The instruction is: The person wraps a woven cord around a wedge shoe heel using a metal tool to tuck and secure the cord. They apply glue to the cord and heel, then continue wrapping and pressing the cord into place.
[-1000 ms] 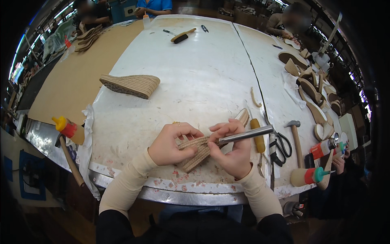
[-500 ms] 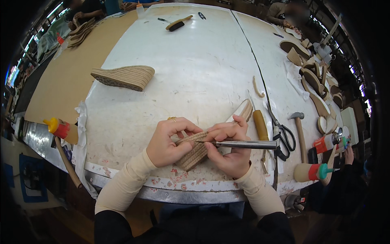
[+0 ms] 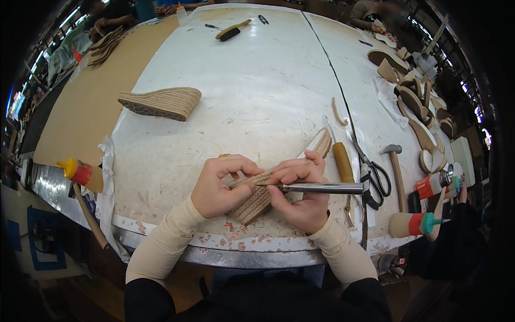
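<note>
A rope-wrapped wedge sole is tilted between my hands near the table's front edge, its white-topped end pointing away to the right. My left hand is closed on its upper rim, thumb and fingers pinching the braided edge. In my right hand lies a slim tool with a shiny silver handle. Its narrow tip meets the braid by my left thumb; the exact tip shape is too small to tell. My right fingers also rest on the sole's side.
Right of the sole lie a wooden-handled awl, black scissors, a hammer and a glue bottle. Another wedge sole lies left, a brush farther back. Soles pile up at the right; another glue bottle is left.
The whole view has shifted very slightly. Both hands keep their hold on the sole and the silver tool, with hardly any visible movement.
</note>
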### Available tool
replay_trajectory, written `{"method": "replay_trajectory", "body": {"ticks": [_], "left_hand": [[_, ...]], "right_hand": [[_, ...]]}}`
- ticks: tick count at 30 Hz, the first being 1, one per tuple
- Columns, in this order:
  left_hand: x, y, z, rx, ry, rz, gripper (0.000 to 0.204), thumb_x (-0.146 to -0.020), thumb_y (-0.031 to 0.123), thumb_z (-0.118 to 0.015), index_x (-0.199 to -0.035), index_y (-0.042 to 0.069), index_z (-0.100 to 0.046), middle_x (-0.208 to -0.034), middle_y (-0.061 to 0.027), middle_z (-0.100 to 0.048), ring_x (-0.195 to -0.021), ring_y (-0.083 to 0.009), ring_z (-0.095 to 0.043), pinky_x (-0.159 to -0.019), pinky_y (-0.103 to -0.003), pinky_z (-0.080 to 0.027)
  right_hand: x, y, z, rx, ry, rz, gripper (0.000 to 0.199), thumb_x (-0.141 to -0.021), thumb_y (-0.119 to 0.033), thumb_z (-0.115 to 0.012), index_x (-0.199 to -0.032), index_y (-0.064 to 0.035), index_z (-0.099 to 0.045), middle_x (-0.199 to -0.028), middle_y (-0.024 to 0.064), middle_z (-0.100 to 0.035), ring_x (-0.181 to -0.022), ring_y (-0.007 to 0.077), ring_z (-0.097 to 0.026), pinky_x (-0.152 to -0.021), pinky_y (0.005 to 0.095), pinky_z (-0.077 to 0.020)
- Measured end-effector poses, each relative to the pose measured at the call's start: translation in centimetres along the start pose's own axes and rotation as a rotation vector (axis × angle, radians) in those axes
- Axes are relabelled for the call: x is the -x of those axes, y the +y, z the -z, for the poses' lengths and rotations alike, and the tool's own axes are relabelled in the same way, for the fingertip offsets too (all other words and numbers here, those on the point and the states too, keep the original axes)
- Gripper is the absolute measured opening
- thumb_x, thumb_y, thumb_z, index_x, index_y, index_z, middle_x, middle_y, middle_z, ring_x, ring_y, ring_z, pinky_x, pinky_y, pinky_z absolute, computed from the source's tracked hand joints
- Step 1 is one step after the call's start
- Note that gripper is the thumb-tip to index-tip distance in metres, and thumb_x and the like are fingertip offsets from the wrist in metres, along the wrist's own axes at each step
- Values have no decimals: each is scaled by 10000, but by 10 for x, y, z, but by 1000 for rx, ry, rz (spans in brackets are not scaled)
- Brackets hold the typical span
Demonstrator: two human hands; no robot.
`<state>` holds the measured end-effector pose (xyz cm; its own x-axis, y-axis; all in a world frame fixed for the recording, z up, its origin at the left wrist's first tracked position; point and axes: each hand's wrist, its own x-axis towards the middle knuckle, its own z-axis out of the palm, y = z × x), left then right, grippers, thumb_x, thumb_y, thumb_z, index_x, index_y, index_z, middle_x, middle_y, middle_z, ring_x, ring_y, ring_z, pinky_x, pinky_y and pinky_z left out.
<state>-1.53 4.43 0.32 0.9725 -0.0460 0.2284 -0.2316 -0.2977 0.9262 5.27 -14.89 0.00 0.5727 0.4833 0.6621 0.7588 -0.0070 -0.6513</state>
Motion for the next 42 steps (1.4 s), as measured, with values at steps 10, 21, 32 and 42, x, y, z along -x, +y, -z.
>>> {"method": "replay_trajectory", "body": {"ticks": [10,21,32,42], "left_hand": [[0,-5,-2,52,33,-7,230,-747,86,-662,-963,30,-719,-910,-57,-701,-826,-126,-630,-702,-256,-458],[-2,-8,-1,295,-32,232,187,-789,136,-764,-943,36,-726,-949,-21,-701,-850,-73,-603,-728,-239,-434],[-6,10,-3,-3,-2,167,219,-834,190,-720,-966,15,-716,-872,-48,-709,-823,-100,-614,-790,-273,-455],[-41,30,-22,-125,-129,82,271,-798,134,-709,-1039,11,-703,-922,-61,-703,-791,-100,-606,-745,-251,-476]], "right_hand": [[-2,-2,-3,9,-1,-36,234,-725,-63,-721,-837,-139,-530,-784,-43,-649,-777,112,-625,-1001,417,-254],[-3,-3,5,-242,59,-99,316,-767,52,-665,-924,-93,-432,-830,49,-650,-879,169,-595,-966,384,-356],[-6,11,30,-420,192,-259,261,-751,83,-637,-880,-54,-457,-824,79,-599,-949,181,-569,-882,335,-448],[-8,20,41,-436,86,-288,223,-749,46,-658,-847,-64,-490,-794,50,-610,-987,176,-540,-883,331,-429]]}}
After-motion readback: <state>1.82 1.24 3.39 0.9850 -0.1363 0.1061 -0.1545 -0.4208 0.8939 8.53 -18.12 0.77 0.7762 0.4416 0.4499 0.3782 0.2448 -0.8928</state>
